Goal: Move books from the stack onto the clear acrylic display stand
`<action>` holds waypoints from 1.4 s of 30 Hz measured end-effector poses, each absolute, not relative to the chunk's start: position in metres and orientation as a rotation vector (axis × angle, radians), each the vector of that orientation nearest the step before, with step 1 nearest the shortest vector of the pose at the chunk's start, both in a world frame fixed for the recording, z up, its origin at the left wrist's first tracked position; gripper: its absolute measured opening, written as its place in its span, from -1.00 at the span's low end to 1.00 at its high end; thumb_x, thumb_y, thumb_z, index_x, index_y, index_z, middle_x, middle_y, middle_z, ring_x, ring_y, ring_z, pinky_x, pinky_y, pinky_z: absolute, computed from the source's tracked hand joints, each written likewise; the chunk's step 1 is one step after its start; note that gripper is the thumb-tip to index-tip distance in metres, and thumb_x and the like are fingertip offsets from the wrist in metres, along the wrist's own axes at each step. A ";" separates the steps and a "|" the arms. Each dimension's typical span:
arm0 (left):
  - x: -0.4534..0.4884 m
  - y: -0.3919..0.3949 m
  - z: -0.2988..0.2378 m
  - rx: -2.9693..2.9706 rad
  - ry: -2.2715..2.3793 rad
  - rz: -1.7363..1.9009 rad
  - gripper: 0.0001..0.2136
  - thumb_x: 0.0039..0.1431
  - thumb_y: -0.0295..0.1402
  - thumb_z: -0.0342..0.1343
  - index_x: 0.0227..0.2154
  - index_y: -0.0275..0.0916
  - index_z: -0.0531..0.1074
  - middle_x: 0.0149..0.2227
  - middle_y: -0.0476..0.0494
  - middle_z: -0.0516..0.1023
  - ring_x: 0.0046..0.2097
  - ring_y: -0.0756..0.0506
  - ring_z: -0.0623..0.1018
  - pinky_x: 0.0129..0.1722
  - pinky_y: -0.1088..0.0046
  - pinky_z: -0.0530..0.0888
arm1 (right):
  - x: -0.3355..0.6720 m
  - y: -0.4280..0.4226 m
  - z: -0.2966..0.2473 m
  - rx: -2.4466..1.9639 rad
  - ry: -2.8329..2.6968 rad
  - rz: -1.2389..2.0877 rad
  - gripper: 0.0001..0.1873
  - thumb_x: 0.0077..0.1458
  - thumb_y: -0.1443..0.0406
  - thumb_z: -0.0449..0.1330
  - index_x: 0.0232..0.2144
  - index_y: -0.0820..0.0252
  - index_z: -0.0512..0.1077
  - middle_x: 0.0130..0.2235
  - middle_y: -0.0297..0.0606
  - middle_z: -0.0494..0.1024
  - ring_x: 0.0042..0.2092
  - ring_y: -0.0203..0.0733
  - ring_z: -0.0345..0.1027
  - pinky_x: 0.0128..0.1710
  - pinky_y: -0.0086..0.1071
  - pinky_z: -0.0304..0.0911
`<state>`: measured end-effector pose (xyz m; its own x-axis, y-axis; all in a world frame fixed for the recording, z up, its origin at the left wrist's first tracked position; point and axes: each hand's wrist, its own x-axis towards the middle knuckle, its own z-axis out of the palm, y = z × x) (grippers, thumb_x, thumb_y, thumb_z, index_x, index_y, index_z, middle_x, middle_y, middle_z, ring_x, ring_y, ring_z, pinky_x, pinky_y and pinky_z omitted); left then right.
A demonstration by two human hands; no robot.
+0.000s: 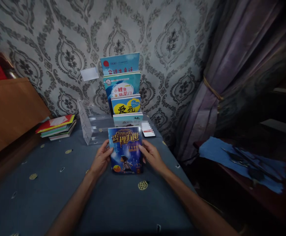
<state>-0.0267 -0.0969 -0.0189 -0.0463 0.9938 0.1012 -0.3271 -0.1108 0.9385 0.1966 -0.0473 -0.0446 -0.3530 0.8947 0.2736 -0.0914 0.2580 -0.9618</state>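
Observation:
Both my hands hold a dark blue book [125, 149] with gold lettering and a cartoon figure on its cover, face up and tilted over the blue patterned tablecloth [59, 190]. My left hand [102, 159] grips its left edge, my right hand [151, 155] grips its right edge. Just behind the book stands a clear acrylic tiered stand [88, 126] holding several children's books [123, 91] in stepped rows, covers facing me.
A stack of thin colourful books [58, 127] lies at the table's far left beside a wooden headboard [10, 108]. A small white card [148, 129] lies right of the stand. Patterned wallpaper is behind; a purple curtain [231, 65] hangs right, with a dark side table and blue cloth [241, 160].

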 end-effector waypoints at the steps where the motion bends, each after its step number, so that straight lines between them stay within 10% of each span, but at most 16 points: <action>1: -0.026 -0.096 -0.017 1.059 0.915 1.468 -0.55 0.04 -0.17 0.37 -0.02 -0.15 0.47 -0.16 -0.08 0.65 -0.18 -0.09 0.63 -0.16 0.45 0.53 | 0.197 -0.049 -0.044 -0.769 -1.574 1.211 -0.49 0.20 -0.12 0.14 -0.02 0.10 0.45 -0.43 -0.38 0.36 -0.52 -0.30 0.18 -0.65 -0.46 0.19; 12: -0.035 -0.088 -0.048 1.337 1.018 1.468 -0.66 0.02 -0.26 0.24 -0.10 -0.16 0.47 -0.13 -0.08 0.63 -0.06 -0.15 0.58 0.02 0.32 0.47 | 0.199 -0.063 -0.044 -0.792 -1.821 0.773 -0.63 0.36 0.08 -0.01 0.06 0.09 0.39 -0.14 -0.16 0.60 -0.15 -0.03 0.50 -0.15 -0.21 0.39; 25: -0.040 -0.079 -0.022 1.780 1.476 1.267 -0.75 0.07 -0.27 0.11 -0.18 -0.20 0.44 -0.37 0.00 0.52 -0.32 -0.09 0.46 -0.25 0.42 0.39 | 0.192 -0.055 -0.041 -0.907 -1.792 0.696 -0.70 0.32 0.12 0.01 0.01 0.07 0.33 -0.31 -0.25 0.57 -0.21 -0.03 0.52 -0.27 -0.25 0.38; 42: -0.038 -0.016 -0.008 1.803 1.416 1.218 -0.66 -0.04 -0.36 0.14 -0.13 -0.25 0.44 -0.19 -0.08 0.58 -0.09 -0.16 0.52 -0.02 0.32 0.46 | 0.192 0.004 -0.027 -0.914 -1.694 0.777 -0.68 0.20 0.12 0.07 -0.08 0.13 0.37 -0.33 -0.24 0.59 -0.33 -0.07 0.47 -0.32 -0.26 0.37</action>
<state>-0.0377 -0.0162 -0.0084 0.0398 0.9460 0.3216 0.4593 -0.3032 0.8350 0.1916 0.0035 -0.0270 -0.1961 0.8609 0.4695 0.2054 0.5043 -0.8387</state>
